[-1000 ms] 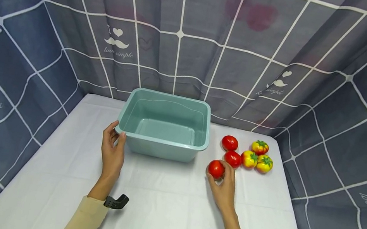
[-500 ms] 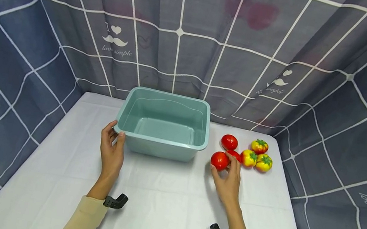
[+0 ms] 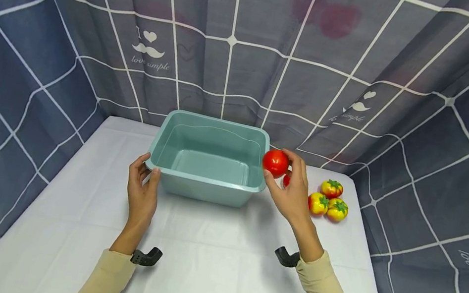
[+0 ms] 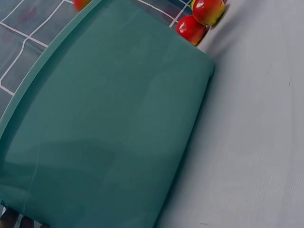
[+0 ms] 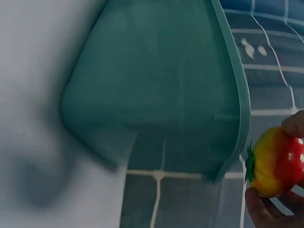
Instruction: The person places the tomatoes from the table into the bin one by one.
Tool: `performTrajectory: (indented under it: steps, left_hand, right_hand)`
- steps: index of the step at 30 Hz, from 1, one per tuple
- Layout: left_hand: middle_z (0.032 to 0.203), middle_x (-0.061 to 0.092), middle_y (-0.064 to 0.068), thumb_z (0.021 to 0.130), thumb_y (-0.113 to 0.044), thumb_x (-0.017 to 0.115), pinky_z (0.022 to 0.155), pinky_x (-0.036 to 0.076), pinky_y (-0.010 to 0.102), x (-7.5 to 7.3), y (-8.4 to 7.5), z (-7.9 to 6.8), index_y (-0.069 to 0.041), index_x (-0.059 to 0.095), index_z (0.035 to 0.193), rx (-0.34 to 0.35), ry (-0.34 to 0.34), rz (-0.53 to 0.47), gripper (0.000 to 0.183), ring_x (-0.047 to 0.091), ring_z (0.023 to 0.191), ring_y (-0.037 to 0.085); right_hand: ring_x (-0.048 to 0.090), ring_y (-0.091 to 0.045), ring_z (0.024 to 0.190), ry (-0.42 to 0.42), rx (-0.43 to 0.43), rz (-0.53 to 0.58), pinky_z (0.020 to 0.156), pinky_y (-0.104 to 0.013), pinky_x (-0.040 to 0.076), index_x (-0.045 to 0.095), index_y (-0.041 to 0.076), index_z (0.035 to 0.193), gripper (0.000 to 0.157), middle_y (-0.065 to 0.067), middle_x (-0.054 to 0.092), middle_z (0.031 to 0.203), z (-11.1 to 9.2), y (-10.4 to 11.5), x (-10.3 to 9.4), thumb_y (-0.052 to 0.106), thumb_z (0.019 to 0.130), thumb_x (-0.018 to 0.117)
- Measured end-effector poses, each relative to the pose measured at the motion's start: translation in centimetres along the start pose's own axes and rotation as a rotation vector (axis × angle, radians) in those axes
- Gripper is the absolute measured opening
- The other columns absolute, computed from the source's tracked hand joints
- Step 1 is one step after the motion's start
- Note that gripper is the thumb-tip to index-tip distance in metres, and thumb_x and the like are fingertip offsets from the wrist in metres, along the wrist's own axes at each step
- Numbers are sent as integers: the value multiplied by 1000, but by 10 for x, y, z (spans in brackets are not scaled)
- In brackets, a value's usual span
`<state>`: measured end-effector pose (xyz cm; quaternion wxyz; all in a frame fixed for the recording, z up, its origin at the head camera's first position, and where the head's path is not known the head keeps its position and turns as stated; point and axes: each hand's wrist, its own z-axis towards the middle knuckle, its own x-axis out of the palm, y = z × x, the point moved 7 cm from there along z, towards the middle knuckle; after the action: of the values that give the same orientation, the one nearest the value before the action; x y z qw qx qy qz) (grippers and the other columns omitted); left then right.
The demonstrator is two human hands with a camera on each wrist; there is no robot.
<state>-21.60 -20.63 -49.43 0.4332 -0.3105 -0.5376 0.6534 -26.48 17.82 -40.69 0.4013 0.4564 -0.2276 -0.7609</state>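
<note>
My right hand (image 3: 293,192) pinches a tomato (image 3: 275,163) between thumb and fingers, up at the right rim of a teal plastic basin (image 3: 203,189). In the right wrist view this tomato (image 5: 270,164) shows a yellow underside with a green leafy top beside the basin's wall (image 5: 156,71). My left hand (image 3: 143,196) grips the basin's front left corner, thumb on the front and fingers round the side. Behind the right hand, another red tomato (image 3: 286,180) is mostly hidden. No fruit shows inside the basin.
Right of the right hand, three yellow-red tomatoes (image 3: 318,204) with green tops sit clustered on the white tablecloth (image 3: 210,258). A grey checked curtain (image 3: 201,62) stands close behind the basin and along both sides. Each wrist wears a black camera mount (image 3: 147,256).
My right hand has lifted the tomato off the table and carried it up, away from me, and slightly left to the basin's rim. The left hand stays at the basin's corner.
</note>
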Motion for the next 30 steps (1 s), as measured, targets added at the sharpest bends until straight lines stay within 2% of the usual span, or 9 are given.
performTrajectory:
  steps: [8, 15, 18, 22, 30]
  left_hand:
    - [152, 50, 9, 112, -26, 60, 109, 43, 22, 2, 2, -1, -22, 45, 160, -5, 15, 15, 51, 47, 137, 16]
    - [153, 51, 9, 112, -25, 61, 108, 43, 22, 2, 1, -2, -23, 46, 159, 15, -5, 14, 50, 48, 137, 15]
    - [154, 49, 9, 112, -26, 61, 107, 44, 20, 1, 0, -1, -23, 46, 160, 5, 4, 20, 51, 47, 137, 16]
    - [155, 48, 11, 112, -27, 61, 105, 44, 18, 4, 4, -6, -23, 45, 160, -11, 22, 32, 52, 46, 138, 17]
    - [155, 50, 7, 111, -29, 63, 104, 46, 16, -2, 1, -2, -26, 47, 159, 16, 3, 40, 51, 48, 138, 16]
  right_hand:
    - [58, -29, 133, 276, -133, -107, 109, -54, 54, 51, 13, 153, 67, -9, 56, 150, 35, 27, 53, 33, 95, 77]
    - [55, -30, 136, 408, -216, -178, 113, -51, 51, 51, 12, 154, 65, -10, 57, 148, 54, 49, 93, 33, 97, 75]
    - [56, -30, 134, 437, -231, -193, 115, -53, 48, 51, 14, 153, 64, -10, 57, 148, 58, 58, 108, 32, 97, 75]
    - [56, -31, 133, 446, -241, -213, 118, -54, 45, 52, 14, 152, 62, -10, 57, 147, 57, 59, 115, 29, 97, 76]
    - [50, -31, 143, 389, -265, -147, 120, -54, 44, 49, 12, 155, 61, -11, 52, 154, 61, 66, 114, 25, 101, 74]
